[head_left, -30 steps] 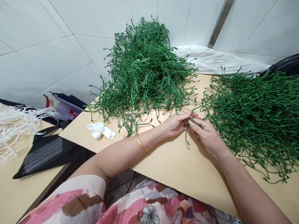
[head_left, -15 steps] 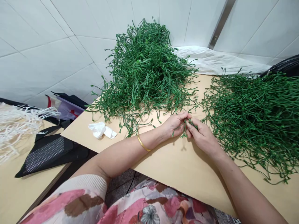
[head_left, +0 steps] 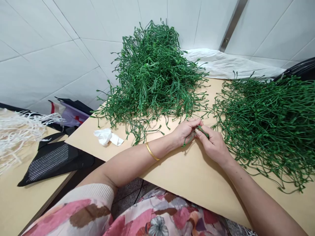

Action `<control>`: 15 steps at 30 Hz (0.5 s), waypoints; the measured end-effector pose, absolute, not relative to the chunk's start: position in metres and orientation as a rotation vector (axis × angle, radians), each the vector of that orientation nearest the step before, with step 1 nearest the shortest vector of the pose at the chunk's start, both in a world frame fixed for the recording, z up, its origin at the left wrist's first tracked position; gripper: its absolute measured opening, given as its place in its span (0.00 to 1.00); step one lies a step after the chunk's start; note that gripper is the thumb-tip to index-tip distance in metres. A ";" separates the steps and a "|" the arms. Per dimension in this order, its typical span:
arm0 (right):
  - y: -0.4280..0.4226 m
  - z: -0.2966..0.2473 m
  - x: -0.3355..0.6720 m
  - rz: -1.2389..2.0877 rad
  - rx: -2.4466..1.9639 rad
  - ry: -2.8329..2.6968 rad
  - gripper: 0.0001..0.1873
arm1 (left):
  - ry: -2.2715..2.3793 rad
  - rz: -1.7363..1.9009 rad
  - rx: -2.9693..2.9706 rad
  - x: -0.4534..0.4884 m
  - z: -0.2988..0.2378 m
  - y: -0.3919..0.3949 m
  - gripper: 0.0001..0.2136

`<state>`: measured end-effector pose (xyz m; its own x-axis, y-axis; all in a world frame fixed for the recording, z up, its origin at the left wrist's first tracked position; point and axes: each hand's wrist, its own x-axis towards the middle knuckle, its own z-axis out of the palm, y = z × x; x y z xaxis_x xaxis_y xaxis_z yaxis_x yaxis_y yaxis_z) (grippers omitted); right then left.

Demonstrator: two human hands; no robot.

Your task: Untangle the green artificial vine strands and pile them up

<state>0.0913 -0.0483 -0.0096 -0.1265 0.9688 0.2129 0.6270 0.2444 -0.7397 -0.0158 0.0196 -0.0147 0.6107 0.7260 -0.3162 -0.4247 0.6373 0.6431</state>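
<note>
My left hand [head_left: 186, 131] and my right hand [head_left: 213, 143] meet over the tan tabletop [head_left: 172, 167], fingertips touching. Both are closed on a thin green artificial stem [head_left: 189, 141], whose loose part curves down below the left fingers. A dark green bit of it pokes out past my right thumb. The part between the fingertips is hidden. Behind the hands rises a tall heap of green artificial stems [head_left: 157, 75] with small budded tips. To the right of my right hand spreads another pile of green stems [head_left: 270, 121].
Crumpled white tissue [head_left: 105, 136] lies left of my forearm. On a neighbouring table at left are white strands [head_left: 22, 134] and a black mesh bag [head_left: 49, 162]. White plastic sheeting [head_left: 233, 62] runs along the tiled wall [head_left: 98, 19]. A metal strip [head_left: 232, 26] is fixed to it.
The small budded sprigs that hung between my hands no longer show there; a single curved stem shows below the left fingers. The hands stay nearly in place.
</note>
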 end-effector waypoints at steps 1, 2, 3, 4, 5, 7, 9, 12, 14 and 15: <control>-0.052 -0.008 0.089 0.658 -1.410 -1.917 0.13 | 0.625 0.689 0.518 -0.016 -0.013 0.020 0.10; -0.055 -0.006 0.086 0.687 -1.342 -2.007 0.12 | 0.642 0.675 0.483 -0.017 -0.011 0.021 0.10; -0.059 -0.004 0.083 0.729 -1.265 -2.098 0.13 | 0.648 0.659 0.454 -0.017 -0.010 0.022 0.10; -0.061 -0.002 0.081 0.767 -1.201 -2.161 0.13 | 0.642 0.644 0.436 -0.017 -0.009 0.022 0.10; -0.063 0.001 0.080 0.790 -1.173 -2.167 0.13 | 0.624 0.636 0.431 -0.018 -0.010 0.022 0.10; -0.064 0.005 0.082 0.814 -1.214 -2.028 0.14 | 0.574 0.653 0.453 -0.019 -0.012 0.022 0.08; -0.061 0.008 0.089 0.809 -1.259 -1.813 0.12 | 0.534 0.672 0.466 -0.020 -0.016 0.022 0.08; -0.057 0.007 0.101 0.756 -1.253 -1.560 0.10 | 0.493 0.675 0.464 -0.022 -0.021 0.024 0.10; -0.055 0.002 0.105 0.733 -1.271 -1.400 0.09 | 0.487 0.675 0.460 -0.022 -0.021 0.024 0.10; -0.055 -0.002 0.106 0.732 -1.294 -1.341 0.09 | 0.488 0.684 0.458 -0.022 -0.021 0.024 0.11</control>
